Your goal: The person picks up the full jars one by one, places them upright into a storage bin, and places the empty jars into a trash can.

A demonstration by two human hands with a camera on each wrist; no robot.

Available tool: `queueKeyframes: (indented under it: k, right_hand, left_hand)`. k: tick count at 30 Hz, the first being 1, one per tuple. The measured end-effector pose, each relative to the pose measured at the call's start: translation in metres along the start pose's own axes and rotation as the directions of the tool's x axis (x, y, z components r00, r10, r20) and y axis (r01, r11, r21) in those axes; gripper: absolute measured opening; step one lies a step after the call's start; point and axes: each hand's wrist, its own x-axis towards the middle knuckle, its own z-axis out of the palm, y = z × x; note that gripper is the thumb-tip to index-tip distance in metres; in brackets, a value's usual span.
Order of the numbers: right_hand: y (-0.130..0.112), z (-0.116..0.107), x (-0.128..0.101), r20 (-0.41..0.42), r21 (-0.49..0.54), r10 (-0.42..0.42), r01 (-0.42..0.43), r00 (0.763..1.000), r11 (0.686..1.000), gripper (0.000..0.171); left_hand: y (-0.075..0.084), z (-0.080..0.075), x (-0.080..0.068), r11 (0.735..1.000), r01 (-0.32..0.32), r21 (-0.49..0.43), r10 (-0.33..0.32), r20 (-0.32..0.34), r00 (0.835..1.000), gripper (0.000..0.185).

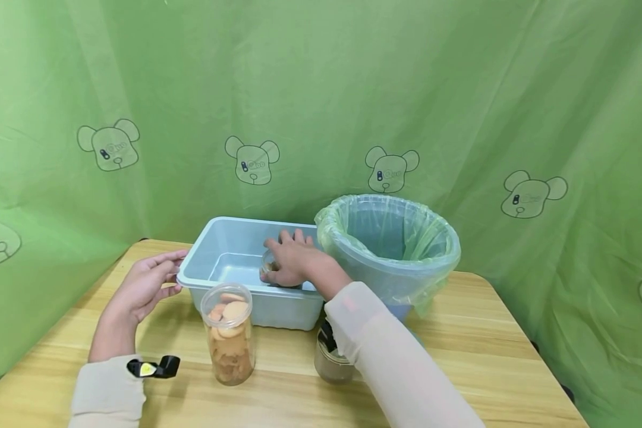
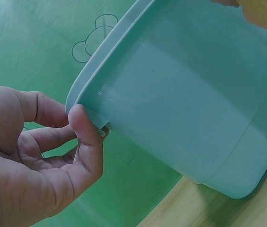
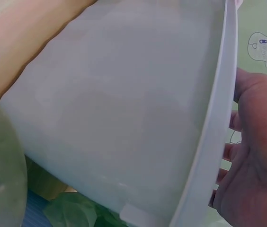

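Taking the pale blue plastic tub [image 1: 230,249] as the landmark: at its left rim the left hand [image 1: 147,285] rests with fingers relaxed and apart, thumb tip against the lip, steadying rather than gripping, so a hard push inside could slide the tub. Just in front stands a clear jar of biscuits [image 1: 229,333], close enough for a shifting tub to topple it. Inside the tub, near its right wall, the right hand [image 1: 291,261] curls over a small clear jar [image 1: 267,268]; the grip looks partial and may slip. A lidded jar [image 1: 333,359] stands under that forearm, exposed to the sleeve. The lined bin [image 1: 389,238] touches the tub's right.
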Motion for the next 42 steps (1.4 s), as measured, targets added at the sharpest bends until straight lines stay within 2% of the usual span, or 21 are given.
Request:
queueKeyframes:
  k: [7, 15, 23, 36, 42]
  right_hand:
    - [0.000, -0.005, -0.006, -0.016, 0.014, -0.029, 0.029, 0.999, 0.999, 0.072]
    - [-0.004, -0.015, -0.016, -0.075, 0.007, -0.094, 0.094, 0.993, 0.996, 0.071]
    - [-0.014, -0.029, -0.031, -0.136, -0.043, -0.194, 0.190, 0.972, 0.981, 0.067]
    - [-0.036, -0.045, -0.060, -0.162, -0.176, -0.332, 0.303, 0.929, 0.936, 0.060]
    - [-0.046, -0.048, -0.071, -0.164, -0.215, -0.366, 0.329, 0.916, 0.920, 0.060]
  left_hand:
    - [0.000, 0.000, 0.000, 1.000, 0.005, -0.007, -0.005, -0.001, 1.000, 0.051]
    - [0.000, 0.000, 0.000, 1.000, 0.004, -0.004, -0.004, -0.004, 1.000, 0.051]
    - [0.000, -0.001, -0.001, 1.000, 0.007, 0.000, -0.007, 0.000, 1.000, 0.051]
    - [0.001, 0.000, 0.002, 1.000, 0.016, 0.011, -0.016, -0.001, 1.000, 0.052]
    - [0.000, 0.000, 0.002, 1.000, 0.017, 0.004, -0.017, -0.004, 1.000, 0.052]
